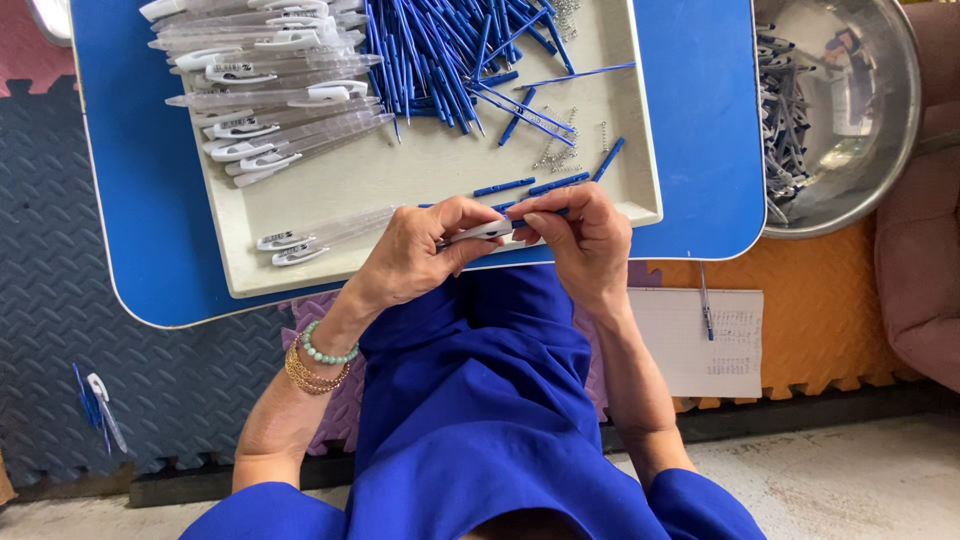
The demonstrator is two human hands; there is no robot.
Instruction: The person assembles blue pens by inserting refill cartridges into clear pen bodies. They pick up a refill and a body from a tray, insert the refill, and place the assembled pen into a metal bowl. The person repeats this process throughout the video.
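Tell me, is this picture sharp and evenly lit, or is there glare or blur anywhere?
Head view: soft, even daylight, with only faint shadows under the left hand and right hand; the pen barrel between them is sharp. The steel bowl shows bright mirror-like reflections. The clear pen barrels glint slightly. The blue table edges bow a little, suggesting wide-lens distortion.

We see clear glossy plastic pen barrels [290, 110] with white clips, and matt blue plastic refills [430, 50]. Tray [400, 190] is matt cream plastic; table [700, 130] smooth blue. Bowl [880, 100] is shiny metal. Springs [560, 150] are thin metal wire. Floor mat [60, 250] is rough textured foam. Notepad [690, 340] is paper.
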